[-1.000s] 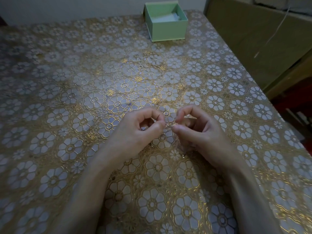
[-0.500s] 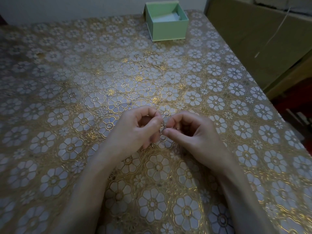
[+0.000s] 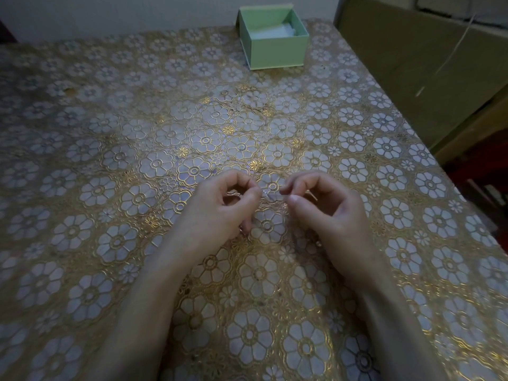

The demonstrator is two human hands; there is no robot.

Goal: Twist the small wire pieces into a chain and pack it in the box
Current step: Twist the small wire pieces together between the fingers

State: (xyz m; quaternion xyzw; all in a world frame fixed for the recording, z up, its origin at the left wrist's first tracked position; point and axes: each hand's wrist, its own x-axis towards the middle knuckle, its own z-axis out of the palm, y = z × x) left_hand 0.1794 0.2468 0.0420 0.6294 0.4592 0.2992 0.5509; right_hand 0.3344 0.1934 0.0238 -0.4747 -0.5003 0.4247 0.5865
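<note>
**Hands near the front, box at the back**

The box [image 3: 273,37] stands on the table [image 3: 82,133] at its far edge, right of the middle, with a sheet of paper [image 3: 277,31] lying inside it. Well in front of it, toward the near edge, the left hand [image 3: 220,207] and right hand [image 3: 327,207] sit side by side above the table, close together. A small wire piece [image 3: 270,196] spans the gap between their fingertips. A board [image 3: 412,64] stands beyond the table's right edge.

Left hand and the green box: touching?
Apart. The head view shows the left hand pinching the wire piece near the table's middle, with a wide stretch of tablecloth between it and the green box.
</note>
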